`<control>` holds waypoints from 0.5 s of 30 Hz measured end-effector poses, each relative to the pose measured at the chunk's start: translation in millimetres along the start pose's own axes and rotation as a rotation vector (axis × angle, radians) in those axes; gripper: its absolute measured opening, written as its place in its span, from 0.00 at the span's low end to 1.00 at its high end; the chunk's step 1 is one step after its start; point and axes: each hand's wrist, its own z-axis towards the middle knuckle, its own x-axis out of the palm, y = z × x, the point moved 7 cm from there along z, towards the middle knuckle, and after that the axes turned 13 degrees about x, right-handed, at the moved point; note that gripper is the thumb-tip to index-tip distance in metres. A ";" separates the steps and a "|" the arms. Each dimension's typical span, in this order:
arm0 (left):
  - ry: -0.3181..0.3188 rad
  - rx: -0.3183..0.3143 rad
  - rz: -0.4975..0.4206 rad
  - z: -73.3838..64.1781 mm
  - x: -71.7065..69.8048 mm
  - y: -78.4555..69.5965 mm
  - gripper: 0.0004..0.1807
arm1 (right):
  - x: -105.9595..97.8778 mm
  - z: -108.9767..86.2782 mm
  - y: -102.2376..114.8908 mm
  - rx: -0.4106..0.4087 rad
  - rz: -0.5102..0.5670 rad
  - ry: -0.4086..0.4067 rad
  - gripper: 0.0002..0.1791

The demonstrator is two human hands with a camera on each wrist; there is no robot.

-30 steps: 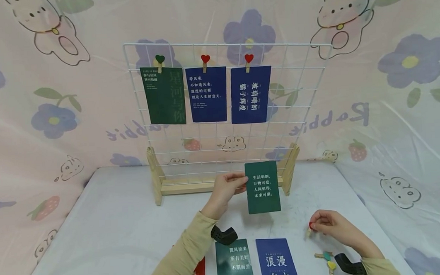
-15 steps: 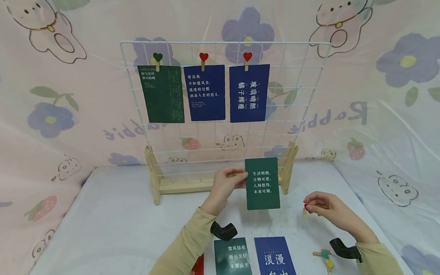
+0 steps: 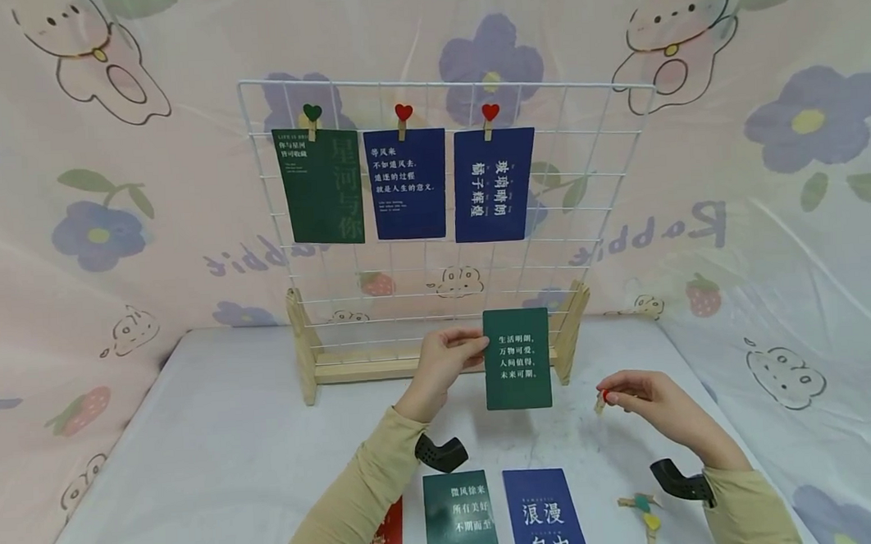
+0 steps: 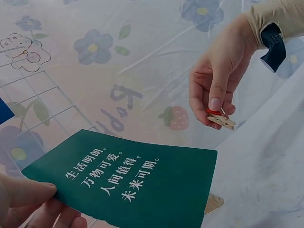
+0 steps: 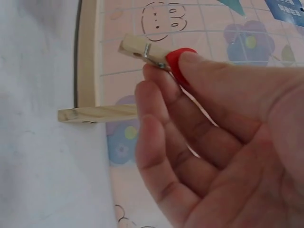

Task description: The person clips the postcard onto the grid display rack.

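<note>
Pinching the left edge of a green card (image 3: 517, 360), the left hand (image 3: 444, 370) in the head view holds it upright above the white table (image 3: 216, 448), before the right part of the rack (image 3: 370, 371). Well apart to the right, the right hand (image 3: 660, 404) pinches a red heart clip (image 3: 603, 397). Far off, a dark green card (image 3: 319, 188), a blue card (image 3: 409, 187) and another blue card (image 3: 493, 187) hang in a row from the rack. Near, left to right, lie a red card (image 3: 387, 541), partly behind the left sleeve (image 3: 351, 502), a teal card (image 3: 461, 519) and a navy card (image 3: 546, 517), with loose clips (image 3: 651, 522) farther right.

The left wrist view shows the left thumb over the green card's printed face, and the right hand's clip well apart from it.

In the right wrist view, thumb and finger clamp the red heart; the clip's wooden end juts past them to the left.
</note>
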 end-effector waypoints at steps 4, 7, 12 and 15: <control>-0.004 0.021 0.007 -0.9 0.1 -4.2 0.12 | -5.1 0.0 10.1 -0.033 -0.018 -0.033 0.12; 0.003 0.041 0.011 -1.5 2.2 -7.9 0.12 | -9.9 0.0 16.6 -0.048 -0.020 -0.053 0.12; 0.009 0.052 0.026 -0.7 5.5 -10.6 0.11 | -18.4 -0.3 27.2 -0.081 -0.011 -0.076 0.12; 0.004 0.048 0.041 1.0 5.8 -11.4 0.10 | -24.0 -0.3 33.5 -0.101 0.003 -0.091 0.12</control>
